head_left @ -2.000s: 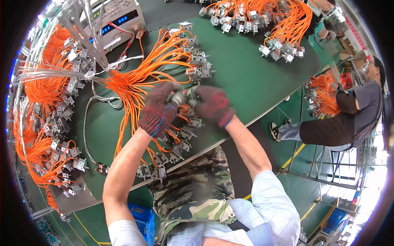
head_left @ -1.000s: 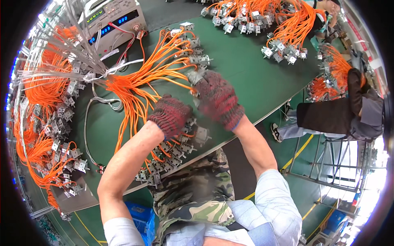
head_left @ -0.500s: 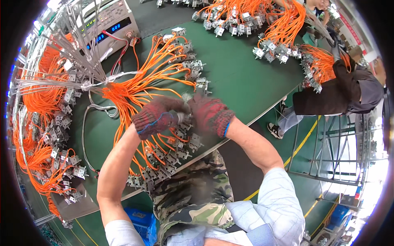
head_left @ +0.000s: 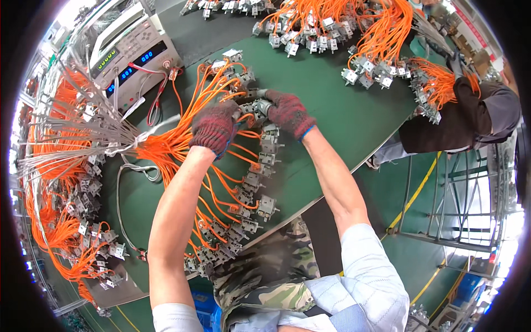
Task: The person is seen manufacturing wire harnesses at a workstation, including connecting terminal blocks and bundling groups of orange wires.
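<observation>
A fan of orange cables [head_left: 166,145], each ending in a small grey metal block, spreads over the green tabletop [head_left: 326,110]. My left hand [head_left: 214,126], in a dark red knit glove, is closed over the cables near their far ends; its fingertips are partly hidden. My right hand [head_left: 289,113], gloved alike, pinches a small grey metal block [head_left: 259,107] among the far blocks. The two hands are close together, with this block between them. Nearer me, more metal blocks [head_left: 251,181] lie in a curved row. White ties gather the bundle of grey wires [head_left: 119,145] at left.
A bench instrument with lit displays [head_left: 133,63] stands at the back left, with red and white leads. More orange cable bundles lie at the far left [head_left: 55,221] and at the back [head_left: 381,39]. Another person [head_left: 470,116] works at the right, beside a metal rack [head_left: 459,199].
Both hands have moved away from me, from the middle of the block row to its far end. Several nearer blocks are now uncovered. The person at right has shifted slightly.
</observation>
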A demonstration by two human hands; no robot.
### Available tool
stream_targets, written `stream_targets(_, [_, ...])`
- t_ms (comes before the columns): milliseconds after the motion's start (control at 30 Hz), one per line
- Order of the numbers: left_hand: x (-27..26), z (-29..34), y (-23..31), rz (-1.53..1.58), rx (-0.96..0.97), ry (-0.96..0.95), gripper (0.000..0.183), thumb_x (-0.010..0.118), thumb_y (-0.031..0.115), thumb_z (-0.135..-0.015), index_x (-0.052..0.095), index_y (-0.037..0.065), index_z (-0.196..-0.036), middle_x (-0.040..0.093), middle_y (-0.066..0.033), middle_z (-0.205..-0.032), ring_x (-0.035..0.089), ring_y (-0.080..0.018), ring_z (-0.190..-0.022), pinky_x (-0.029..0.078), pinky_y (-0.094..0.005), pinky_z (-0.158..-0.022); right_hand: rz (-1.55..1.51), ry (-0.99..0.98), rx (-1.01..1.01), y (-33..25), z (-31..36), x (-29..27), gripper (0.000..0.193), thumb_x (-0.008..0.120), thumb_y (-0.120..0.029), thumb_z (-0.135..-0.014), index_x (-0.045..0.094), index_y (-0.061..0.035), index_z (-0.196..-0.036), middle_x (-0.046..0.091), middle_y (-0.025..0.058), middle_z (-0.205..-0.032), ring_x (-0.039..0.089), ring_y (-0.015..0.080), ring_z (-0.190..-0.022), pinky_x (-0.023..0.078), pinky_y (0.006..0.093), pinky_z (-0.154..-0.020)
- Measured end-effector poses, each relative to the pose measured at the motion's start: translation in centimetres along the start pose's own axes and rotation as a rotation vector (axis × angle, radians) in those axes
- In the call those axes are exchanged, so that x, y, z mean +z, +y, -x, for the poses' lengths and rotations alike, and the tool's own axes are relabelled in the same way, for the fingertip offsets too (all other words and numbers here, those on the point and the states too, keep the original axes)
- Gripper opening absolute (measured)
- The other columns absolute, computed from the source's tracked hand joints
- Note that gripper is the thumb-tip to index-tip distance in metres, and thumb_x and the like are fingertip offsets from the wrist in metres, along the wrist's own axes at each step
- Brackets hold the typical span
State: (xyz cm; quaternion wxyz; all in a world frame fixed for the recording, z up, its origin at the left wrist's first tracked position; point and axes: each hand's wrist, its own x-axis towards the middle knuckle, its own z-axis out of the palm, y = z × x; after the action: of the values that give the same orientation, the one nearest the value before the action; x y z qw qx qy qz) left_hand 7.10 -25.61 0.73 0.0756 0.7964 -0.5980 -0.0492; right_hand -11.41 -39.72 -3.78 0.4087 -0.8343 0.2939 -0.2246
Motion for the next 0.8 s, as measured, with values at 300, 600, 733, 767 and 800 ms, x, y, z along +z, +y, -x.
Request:
stream_targets(300, [2.8, 6.2, -0.8, 0.477, 0.087, -0.045, 0.030, 0.064, 0.024, -0.101, 0.077, 0.005, -0.119, 0.076, -0.0226, -0.112, 0.072, -0.0406, -0.108, 0.055, -0.0449, -0.097, 0.073, 0.107, -0.095, -1.1, 9.7, 1.5, 0.033, 0.069, -0.024, -0.102, 0.074, -0.0048, -0.128, 0.076, 0.0209, -0.118, 0.074, 0.0408, -0.109, 0.058, 0.0472, -0.096])
stream_targets(600, [1.7, 5.2, -0.1, 0.515, 0.067, -0.020, 0.029, 0.059, 0.019, -0.102, 0.072, 0.002, -0.122, 0.074, -0.0249, -0.113, 0.070, -0.0443, -0.110, 0.054, -0.0460, -0.098, 0.416, -0.090, -0.302, -3.6, 14.0, -2.2, 0.040, 0.065, -0.016, -0.095, 0.067, -0.0085, -0.134, 0.069, 0.0198, -0.112, 0.072, 0.0388, -0.098, 0.059, 0.0490, -0.085])
stream_targets(733, [1.9, 5.4, -0.4, 0.547, 0.051, -0.038, 0.031, 0.062, 0.026, -0.102, 0.073, 0.003, -0.120, 0.075, -0.0242, -0.111, 0.070, -0.0450, -0.107, 0.054, -0.0476, -0.096, 0.675, -0.071, -0.594, -2.1, 13.9, -0.7, 0.050, 0.065, -0.014, -0.093, 0.065, -0.0138, -0.144, 0.073, 0.0195, -0.117, 0.072, 0.0375, -0.102, 0.058, 0.0498, -0.091])
stream_targets(767, [2.0, 5.5, -0.7, 0.549, 0.062, -0.036, 0.031, 0.062, 0.026, -0.102, 0.072, 0.003, -0.120, 0.075, -0.0242, -0.111, 0.070, -0.0447, -0.108, 0.053, -0.0478, -0.097, 0.683, -0.061, -0.640, -2.1, 13.4, -0.8, 0.040, 0.062, -0.015, -0.093, 0.068, -0.0103, -0.132, 0.072, 0.0170, -0.109, 0.073, 0.0386, -0.096, 0.061, 0.0476, -0.079])
stream_targets(800, [2.1, 5.5, -1.0, 0.551, 0.072, -0.034, 0.032, 0.061, 0.027, -0.103, 0.072, 0.003, -0.120, 0.074, -0.0243, -0.112, 0.069, -0.0443, -0.108, 0.053, -0.0480, -0.098, 0.613, -0.105, -0.588, -2.0, 12.8, -0.8, 0.039, 0.062, -0.015, -0.093, 0.068, -0.0105, -0.132, 0.072, 0.0170, -0.107, 0.073, 0.0388, -0.095, 0.061, 0.0480, -0.079])
